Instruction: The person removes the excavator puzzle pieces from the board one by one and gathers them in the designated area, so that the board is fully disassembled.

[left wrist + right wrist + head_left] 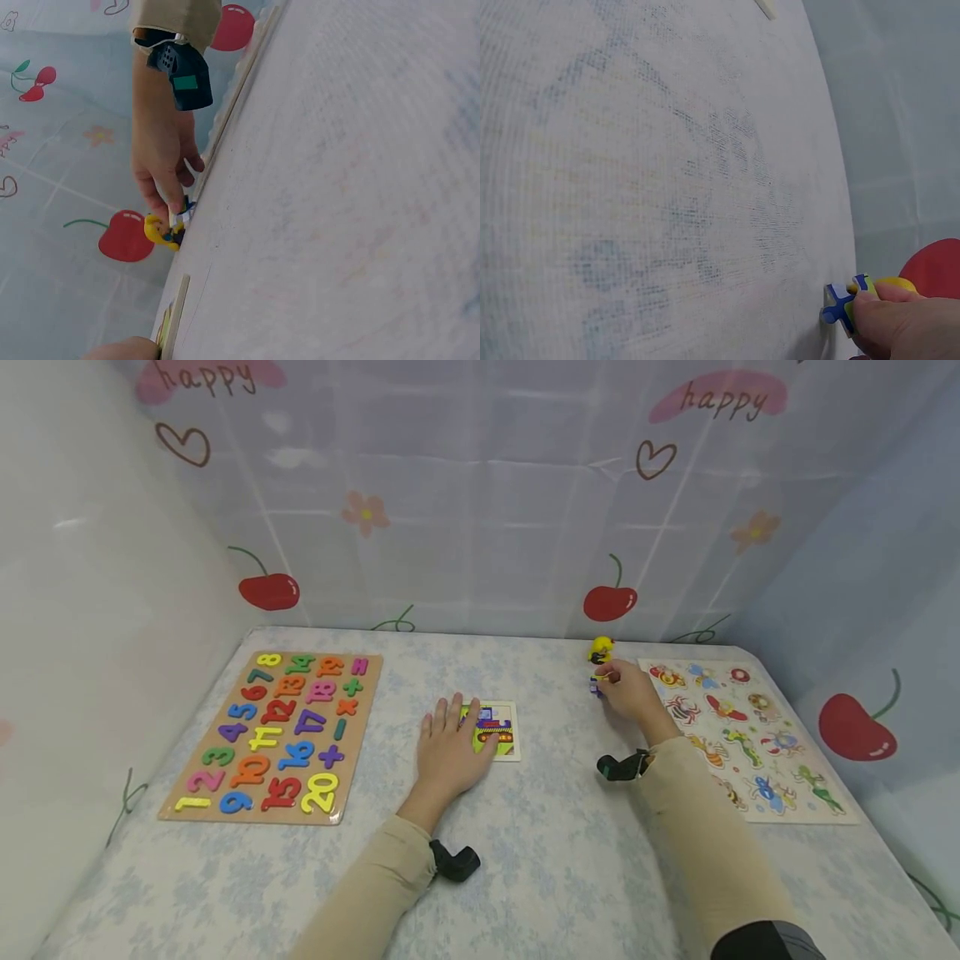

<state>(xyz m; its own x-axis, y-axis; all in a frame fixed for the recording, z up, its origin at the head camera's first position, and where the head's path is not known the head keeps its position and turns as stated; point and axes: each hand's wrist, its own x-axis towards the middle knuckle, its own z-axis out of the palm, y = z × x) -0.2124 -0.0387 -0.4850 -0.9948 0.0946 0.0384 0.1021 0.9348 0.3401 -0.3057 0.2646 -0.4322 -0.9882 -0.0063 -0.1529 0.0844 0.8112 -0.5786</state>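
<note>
My left hand (453, 756) rests flat, fingers extended, over the left part of a small square jigsaw puzzle (508, 731). The puzzle shows a purple and yellow vehicle on green; its left side is hidden under the fingers. At the back right, my right hand (630, 693) pinches a small blue and yellow-green jigsaw piece (840, 307) between thumb and fingers. Just behind that piece is a yellow toy figure (601, 649) with dark parts, also visible beside the fingertips in the left wrist view. Whether the piece touches the figure, I cannot tell.
A wooden number board (247, 735) with colourful digits and signs lies on the left. To the right, partly behind the right forearm, is a white board (813, 814) with insect pictures. A printed curtain (480, 552) hangs behind the patterned tabletop (547, 860).
</note>
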